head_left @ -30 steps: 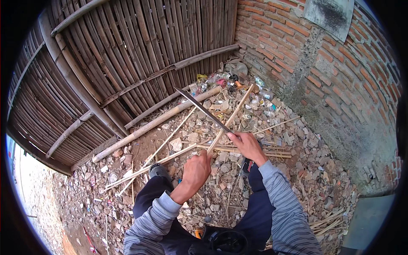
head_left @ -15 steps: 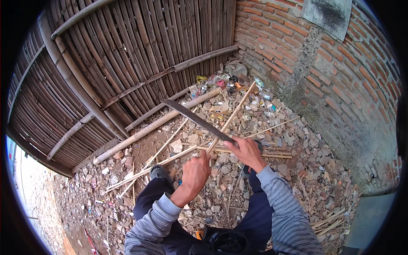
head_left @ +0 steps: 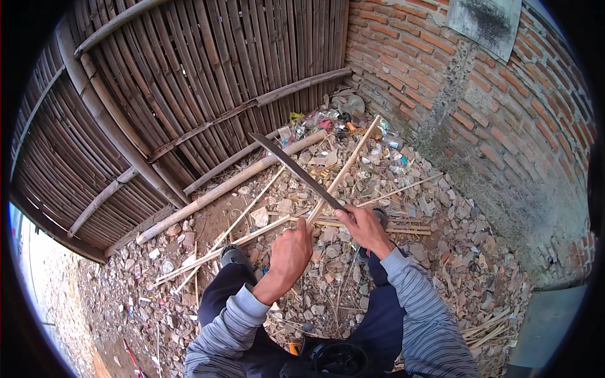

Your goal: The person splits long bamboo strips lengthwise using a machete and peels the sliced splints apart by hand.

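My left hand is closed around the near end of a pale, slim bamboo strip, which slants away up and to the right. Wrapped round the handle of a machete, my right hand is just beside it; the fingers hide the handle. The long dark machete blade points up and left, crossing the strip a little ahead of my left fist. Whether the edge bites into the strip I cannot tell.
Long bamboo strips lie across the rubble by my left foot, and more strips beyond my right foot. A thick bamboo pole lies along the bamboo slat wall. A brick wall stands on the right.
The machete's tip has swung up and to the right, so the blade slants more steeply. My left hand and the strip have hardly moved.
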`<state>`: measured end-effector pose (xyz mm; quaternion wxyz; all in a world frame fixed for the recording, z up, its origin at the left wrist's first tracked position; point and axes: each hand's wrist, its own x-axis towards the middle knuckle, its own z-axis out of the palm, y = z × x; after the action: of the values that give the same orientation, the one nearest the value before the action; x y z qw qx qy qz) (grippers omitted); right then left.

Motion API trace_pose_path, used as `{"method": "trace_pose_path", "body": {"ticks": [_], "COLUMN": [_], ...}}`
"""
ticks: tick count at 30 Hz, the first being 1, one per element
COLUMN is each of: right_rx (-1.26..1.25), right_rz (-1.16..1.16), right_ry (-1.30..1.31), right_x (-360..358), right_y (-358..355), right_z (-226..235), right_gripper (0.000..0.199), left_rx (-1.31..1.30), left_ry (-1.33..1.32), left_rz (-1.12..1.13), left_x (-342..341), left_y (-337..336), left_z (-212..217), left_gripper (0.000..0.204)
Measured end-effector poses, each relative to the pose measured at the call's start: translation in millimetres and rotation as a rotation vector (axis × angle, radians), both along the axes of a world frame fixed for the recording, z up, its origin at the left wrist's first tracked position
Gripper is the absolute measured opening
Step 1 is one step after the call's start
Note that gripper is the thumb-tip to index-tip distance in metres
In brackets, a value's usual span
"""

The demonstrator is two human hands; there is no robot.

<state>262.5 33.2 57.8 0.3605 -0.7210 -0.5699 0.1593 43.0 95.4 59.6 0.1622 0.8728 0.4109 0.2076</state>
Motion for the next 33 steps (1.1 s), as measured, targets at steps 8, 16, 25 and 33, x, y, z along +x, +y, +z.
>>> {"method": "trace_pose_path", "body": {"ticks": [8,16,25,33], "right_rx": [-0.024,0.044,0.014,0.018], "right_rz": [0.015,-0.088,0.026,-0.086], "right_ry": [-0.177,-0.14,-0.18,-0.142], "right_x": [11.0,12.6,17.9,22.9], "right_y": [6.0,11.9,7.3,11.1], "right_z": [-0.3,-12.9,0.7,-5.8], "right_gripper": [0.056,0.055,0.057,0.058], "left_rx": [0.005,0.01,0.026,-0.005], "left_ry": [0.036,0.106,0.104,0.06], "left_rz": [0.014,0.02,0.025,-0.015], "left_x": [-4.1,-2.9,-5.2,-5.2], "left_y": [-2.6,0.1,-5.5,-4.0], "left_z": [2.7,-1.5,9.9,9.9], "left_gripper": [0.027,0.028,0.027,0.027]}}
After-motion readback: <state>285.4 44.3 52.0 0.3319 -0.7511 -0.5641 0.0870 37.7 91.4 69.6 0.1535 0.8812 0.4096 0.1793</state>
